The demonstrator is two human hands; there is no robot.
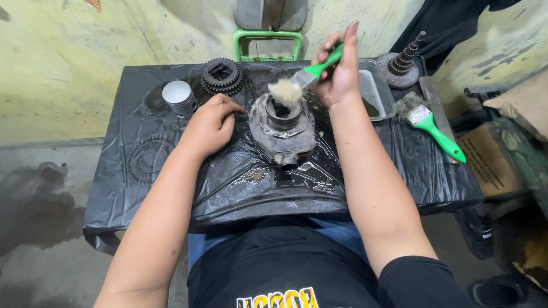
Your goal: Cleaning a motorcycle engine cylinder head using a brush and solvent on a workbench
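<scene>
My right hand (339, 74) grips a green-handled paintbrush (302, 77), its pale bristles tilted down over the top of a grey metal engine part (282, 128) that sits on the black plastic sheet (228, 182). The bristles hover at the rim of the part's round opening. My left hand (210, 122) rests with curled fingers on the sheet just left of the part, its fingertips near the part's edge.
A toothed gear (222, 76) and a silver piston (178, 97) lie at the back left. A metal tray (374, 91), a geared shaft (404, 63) and a second green-handled brush (428, 122) lie to the right. Cardboard boxes (485, 159) stand beyond the right edge.
</scene>
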